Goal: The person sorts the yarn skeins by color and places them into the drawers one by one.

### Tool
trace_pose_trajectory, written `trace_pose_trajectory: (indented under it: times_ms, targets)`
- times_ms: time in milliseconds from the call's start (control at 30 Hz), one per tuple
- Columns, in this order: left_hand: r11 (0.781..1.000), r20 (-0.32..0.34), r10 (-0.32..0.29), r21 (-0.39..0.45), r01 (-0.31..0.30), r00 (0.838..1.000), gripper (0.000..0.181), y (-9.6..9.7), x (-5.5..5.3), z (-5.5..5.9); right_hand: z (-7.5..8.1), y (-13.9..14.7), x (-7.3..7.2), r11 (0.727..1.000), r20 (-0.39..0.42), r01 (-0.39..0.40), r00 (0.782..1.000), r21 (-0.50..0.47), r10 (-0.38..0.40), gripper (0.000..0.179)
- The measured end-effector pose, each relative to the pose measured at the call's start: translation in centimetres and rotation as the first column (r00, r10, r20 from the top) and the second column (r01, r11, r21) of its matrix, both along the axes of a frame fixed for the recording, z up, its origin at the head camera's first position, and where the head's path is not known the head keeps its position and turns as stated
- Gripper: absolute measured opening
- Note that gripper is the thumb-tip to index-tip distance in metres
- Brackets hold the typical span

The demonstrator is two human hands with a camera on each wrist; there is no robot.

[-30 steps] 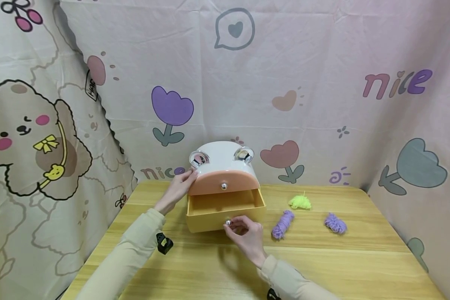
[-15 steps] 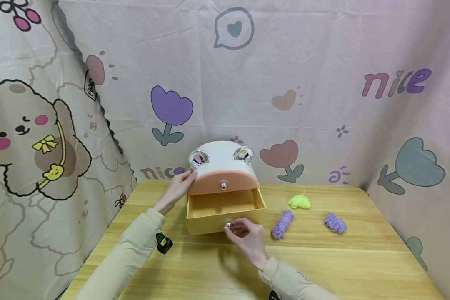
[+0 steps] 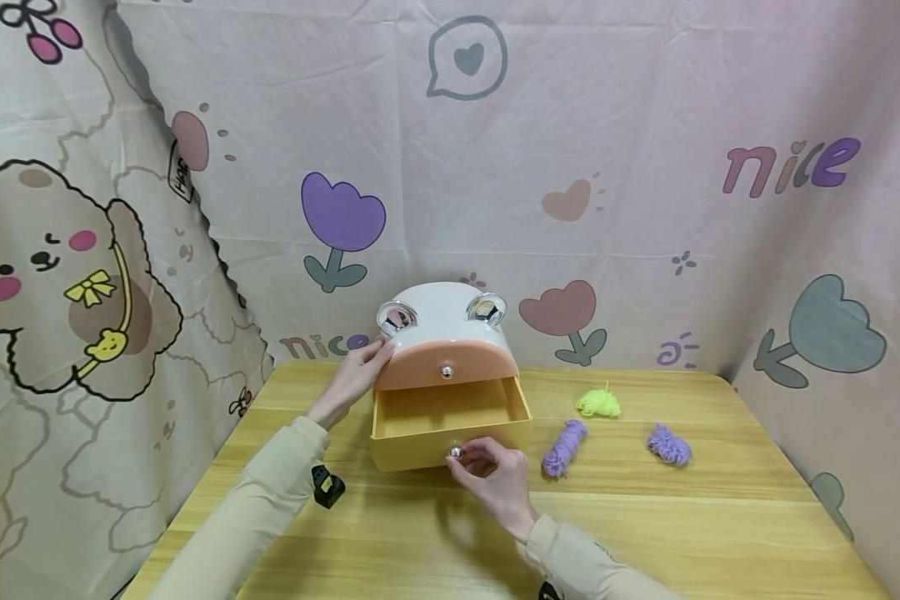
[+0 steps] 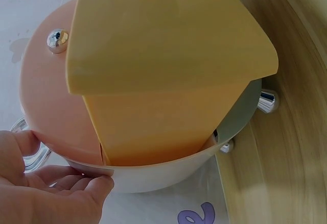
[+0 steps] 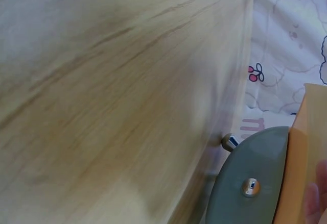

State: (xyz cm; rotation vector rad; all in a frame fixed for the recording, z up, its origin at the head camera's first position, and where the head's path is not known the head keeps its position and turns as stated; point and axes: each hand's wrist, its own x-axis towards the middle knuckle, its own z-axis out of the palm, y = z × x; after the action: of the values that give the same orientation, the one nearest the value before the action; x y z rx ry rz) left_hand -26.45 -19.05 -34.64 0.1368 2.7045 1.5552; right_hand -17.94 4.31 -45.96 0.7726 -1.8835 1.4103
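A small drawer box (image 3: 450, 312) with a white rounded shell stands on the table, with two silver rings on top. Its upper front (image 3: 420, 367) is pink-orange with a silver knob. Below that, the yellow drawer (image 3: 401, 450) is pulled out, and its inside looks bare. My left hand (image 3: 356, 375) grips the shell's left front edge, its fingers curled at the rim in the left wrist view. With thumb and fingertips, my right hand (image 3: 498, 483) pinches the yellow drawer's silver knob (image 3: 456, 452). A grey-green lower front (image 5: 250, 168) shows in the right wrist view.
To the right of the box lie a purple yarn bundle (image 3: 565, 448), a neon yellow one (image 3: 599, 403) and a second purple one (image 3: 670, 446). The wooden table (image 3: 690, 533) ends at a printed curtain (image 3: 630, 108) behind.
The yellow drawer has slid a little further out toward me, with my right hand on its knob. My left hand has stayed on the box's edge.
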Motion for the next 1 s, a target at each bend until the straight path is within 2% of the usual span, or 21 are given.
trace_pose_trajectory:
  times_ms: [100, 367, 733, 900, 1000]
  targets:
    - [1.000, 0.000, 0.000, -0.002, 0.000, 1.000, 0.063, 0.0, 0.0, 0.0, 1.1, -0.2, 0.8, 1.000, -0.006, 0.001, 1.000, 0.004, -0.001, 0.022]
    - [1.000, -0.005, 0.001, 0.009, -0.001, 1.000, 0.062, 0.1, 0.2, 0.1, -1.5, 0.2, -0.5, 1.000, 0.001, 0.002, 1.000, 0.011, -0.002, 0.024]
    - [1.000, -0.002, 0.003, -0.004, -0.003, 1.000, 0.062, 0.1, 0.1, 0.1, -2.2, 1.2, -0.8, 0.998, 0.016, -0.060, 0.998, 0.030, 0.059, 0.023]
    - [1.000, -0.002, 0.002, -0.001, -0.002, 1.000, 0.062, 0.1, 0.1, 0.2, -2.4, 1.5, -0.7, 1.000, -0.004, -0.009, 1.000, 0.016, 0.009, 0.027]
    - [1.000, 0.000, 0.002, 0.000, -0.002, 1.000, 0.062, 0.1, 0.1, 0.2, -2.0, 1.7, -0.4, 1.000, -0.011, 0.024, 1.000, 0.001, -0.024, 0.027]
